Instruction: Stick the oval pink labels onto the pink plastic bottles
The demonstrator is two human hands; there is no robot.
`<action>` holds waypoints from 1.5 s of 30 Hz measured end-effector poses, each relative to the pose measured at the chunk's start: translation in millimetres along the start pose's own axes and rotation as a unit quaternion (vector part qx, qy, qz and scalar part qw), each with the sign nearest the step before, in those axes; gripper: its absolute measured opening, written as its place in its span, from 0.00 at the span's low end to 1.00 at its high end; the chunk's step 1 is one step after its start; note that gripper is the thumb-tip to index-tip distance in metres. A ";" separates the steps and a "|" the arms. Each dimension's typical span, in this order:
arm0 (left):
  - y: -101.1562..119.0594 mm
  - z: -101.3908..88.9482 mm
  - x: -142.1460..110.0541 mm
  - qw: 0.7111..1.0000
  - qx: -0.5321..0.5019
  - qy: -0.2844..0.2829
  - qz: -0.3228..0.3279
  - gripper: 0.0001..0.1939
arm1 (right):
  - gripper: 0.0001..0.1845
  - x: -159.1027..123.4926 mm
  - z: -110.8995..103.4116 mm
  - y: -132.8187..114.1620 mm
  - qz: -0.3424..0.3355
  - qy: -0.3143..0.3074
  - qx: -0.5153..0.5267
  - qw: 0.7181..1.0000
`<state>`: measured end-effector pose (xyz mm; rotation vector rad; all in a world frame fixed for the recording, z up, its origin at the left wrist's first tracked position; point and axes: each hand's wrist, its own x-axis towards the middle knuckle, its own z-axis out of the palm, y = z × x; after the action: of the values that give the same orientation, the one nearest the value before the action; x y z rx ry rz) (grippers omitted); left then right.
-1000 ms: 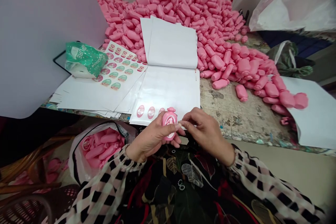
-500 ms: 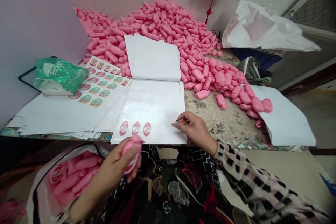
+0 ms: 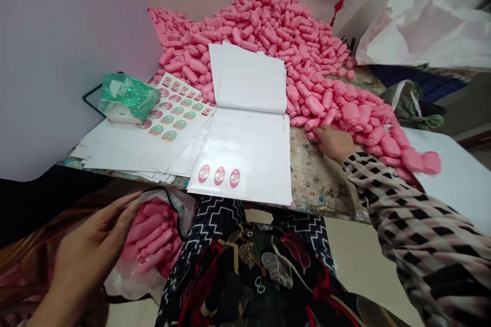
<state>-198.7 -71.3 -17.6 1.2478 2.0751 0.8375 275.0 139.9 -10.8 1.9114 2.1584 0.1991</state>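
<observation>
My left hand (image 3: 100, 237) is over the mouth of a white bag (image 3: 184, 209) at the lower left. Its fingers are stretched out and hold nothing that I can see. Inside the bag lie several pink bottles (image 3: 153, 235). Across the table, my right hand (image 3: 335, 143) has its fingertips closed on a small pink bottle (image 3: 311, 136) at the front edge of the heap; its other fingers are partly hidden. Between the hands lies a white sticker sheet (image 3: 253, 148) with three oval pink labels (image 3: 219, 176) along its near edge.
A large heap of pink bottles (image 3: 264, 25) covers the back of the table (image 3: 310, 179). On the left are printed label sheets (image 3: 180, 112) and a green plastic packet (image 3: 128, 97). A white bag (image 3: 414, 30) and white paper (image 3: 445, 163) are on the right.
The labelled pink bottle has left my left hand, which moved left to the bag. My right hand moved from the sticker sheet to the heap. The view turned left.
</observation>
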 end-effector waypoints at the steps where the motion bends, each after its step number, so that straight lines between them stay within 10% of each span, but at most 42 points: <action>1: 13.5 7.3 -4.9 1.000 0.014 0.005 0.010 0.17 | 0.19 -0.2 -0.5 0.6 -0.004 0.002 0.000 1.000; 8: 70.6 66.2 -17.9 0.965 -0.176 -0.194 0.014 0.17 | 0.24 -45.5 -30.2 -48.2 0.041 0.105 0.260 0.959; 12: 89.8 96.9 -23.3 0.886 -0.333 -0.322 0.004 0.23 | 0.28 -96.2 -50.4 -118.5 -0.084 -0.043 0.668 0.738; 15: 95.8 111.8 -27.7 0.835 -0.427 -0.346 -0.007 0.24 | 0.24 -123.8 -58.0 -151.2 -0.134 -0.097 0.731 0.662; 22: 89.1 107.9 -35.7 0.746 -0.505 -0.407 -0.152 0.21 | 0.24 -148.1 -57.5 -155.0 -0.322 0.105 0.439 0.832; 27: 91.7 103.6 -35.8 0.667 -0.561 -0.420 -0.253 0.20 | 0.20 -150.3 -49.2 -169.4 -0.451 0.087 0.343 0.819; 31: 90.1 97.4 -26.6 0.740 -0.545 -0.332 -0.210 0.09 | 0.25 -138.4 -54.3 -165.8 -0.374 0.061 0.476 0.794; 37: 93.2 92.4 -13.2 0.957 -0.243 -0.156 0.033 0.08 | 0.17 -99.0 -37.7 -161.5 -0.130 0.065 0.332 0.932; 41: 89.2 99.7 -7.2 0.962 -0.030 -0.155 0.222 0.12 | 0.16 -89.0 -28.4 -171.6 -0.134 0.074 0.276 0.949; 45: 81.4 107.4 -8.9 0.936 0.122 -0.207 0.258 0.22 | 0.15 -88.0 -28.1 -178.9 -0.142 0.079 0.229 0.960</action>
<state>-71.7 -25.8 -23.8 1.9644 1.5598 0.4682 105.8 31.3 -22.9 1.8122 2.7462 -0.2316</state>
